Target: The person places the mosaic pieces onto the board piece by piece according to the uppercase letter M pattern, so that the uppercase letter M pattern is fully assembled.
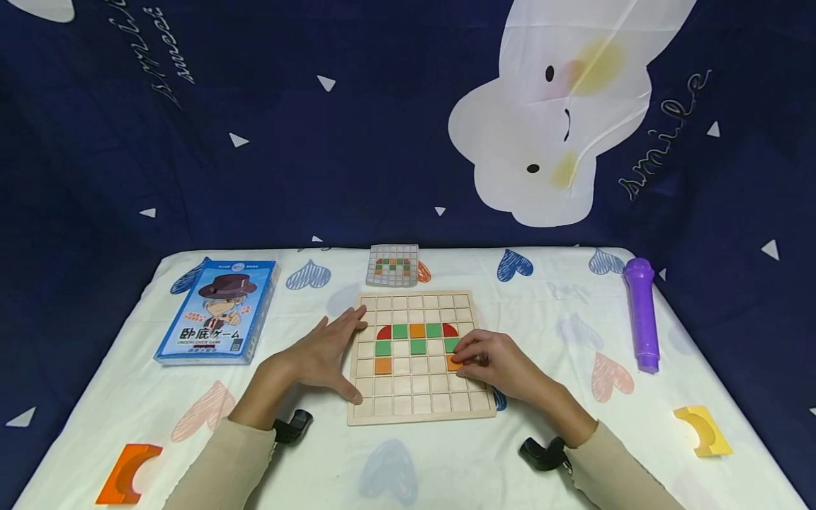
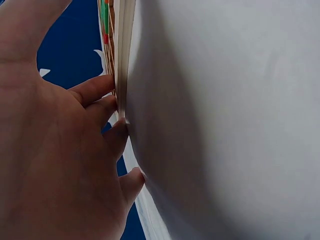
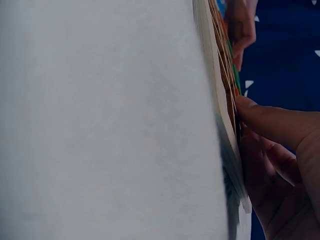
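Note:
A wooden grid board (image 1: pixel 417 405) lies flat on the table with green, orange and red tiles in its squares. My left hand (image 1: pixel 321 352) spreads along the board's left edge, thumb near the lower corner and fingers at the upper side; in the left wrist view its fingertips (image 2: pixel 119 131) touch the rim. On the right side of the pattern, my right hand (image 1: pixel 503 361) pinches an orange tile (image 1: pixel 453 364) between thumb and fingers, in a square just below a green tile (image 1: pixel 451 345). The fingers partly hide that tile. A matching orange tile (image 1: pixel 382 365) sits at left.
Behind the board lies a small pattern card (image 1: pixel 392 266) showing a similar coloured grid. A blue game box (image 1: pixel 217 312) is at left, a purple microphone-shaped toy (image 1: pixel 642 315) at right. Nearer the front are an orange arch block (image 1: pixel 127 473) and a yellow arch block (image 1: pixel 704 431).

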Demonstrator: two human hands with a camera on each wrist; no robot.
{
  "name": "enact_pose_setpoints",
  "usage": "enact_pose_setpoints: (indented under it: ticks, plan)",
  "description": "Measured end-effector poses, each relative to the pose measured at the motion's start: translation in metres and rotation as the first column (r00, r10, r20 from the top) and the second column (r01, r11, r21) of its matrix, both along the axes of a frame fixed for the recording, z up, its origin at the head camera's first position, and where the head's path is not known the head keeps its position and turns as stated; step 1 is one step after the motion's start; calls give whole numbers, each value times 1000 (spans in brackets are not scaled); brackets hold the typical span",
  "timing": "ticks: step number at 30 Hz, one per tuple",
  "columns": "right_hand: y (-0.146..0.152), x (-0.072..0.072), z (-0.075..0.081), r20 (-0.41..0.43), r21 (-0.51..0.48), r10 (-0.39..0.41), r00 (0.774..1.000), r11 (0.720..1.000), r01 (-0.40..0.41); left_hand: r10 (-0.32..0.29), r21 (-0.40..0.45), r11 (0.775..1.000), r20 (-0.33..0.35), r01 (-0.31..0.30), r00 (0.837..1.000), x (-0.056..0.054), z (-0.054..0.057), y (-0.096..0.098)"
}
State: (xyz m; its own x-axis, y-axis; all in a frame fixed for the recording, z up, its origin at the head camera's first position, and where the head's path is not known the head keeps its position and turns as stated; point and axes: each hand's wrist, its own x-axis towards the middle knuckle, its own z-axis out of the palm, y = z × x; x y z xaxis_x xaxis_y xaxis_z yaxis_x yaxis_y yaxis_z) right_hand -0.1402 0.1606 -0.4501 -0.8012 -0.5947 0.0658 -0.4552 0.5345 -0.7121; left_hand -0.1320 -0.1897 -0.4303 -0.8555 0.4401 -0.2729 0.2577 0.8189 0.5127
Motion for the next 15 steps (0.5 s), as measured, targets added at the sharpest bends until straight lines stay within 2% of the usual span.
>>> enact_pose_setpoints:
  ticks: [9,15]
  plan:
    - [-1,-2,-1,-28,32,1,1000,999,0,2,14,1000,-9,-2,1000,0,-3,-3]
    - [-1,-3,-2,11,-36,4,1000,999,-4,-4,36,999,-46,6,999,3,-4,-9]
